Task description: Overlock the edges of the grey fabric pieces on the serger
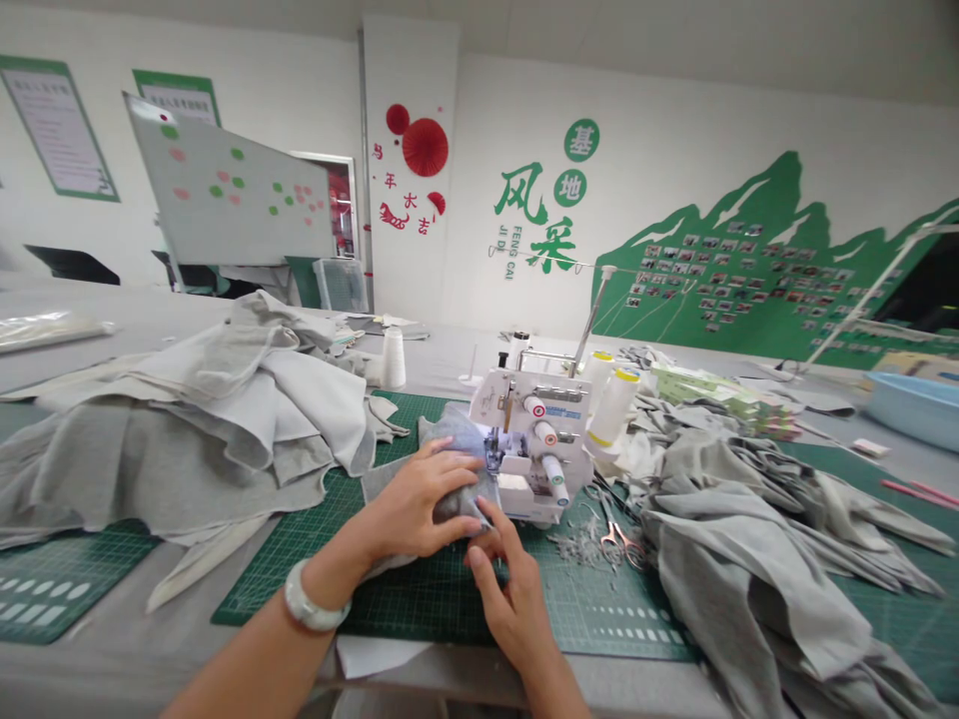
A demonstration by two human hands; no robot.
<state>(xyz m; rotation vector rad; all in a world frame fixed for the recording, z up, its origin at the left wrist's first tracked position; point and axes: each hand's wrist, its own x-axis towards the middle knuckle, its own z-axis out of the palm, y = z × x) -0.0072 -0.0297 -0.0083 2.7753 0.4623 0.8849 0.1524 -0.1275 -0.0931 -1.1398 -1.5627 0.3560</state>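
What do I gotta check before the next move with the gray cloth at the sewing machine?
1. Gray cloth up at the sewing machine: ok, it lies at the machine's left side.
2. Left grip on the cloth: ok, fingers spread over it.
3. Right grip pinching the cloth: cannot tell; it's at the near edge.
4. Fingers safe from the needle: cannot tell, the needle is too small to see.
5. Scissors away from this cloth: ok, they lie right of the machine.
6. Mat tidy: not ok, thread scraps lie beside the scissors.
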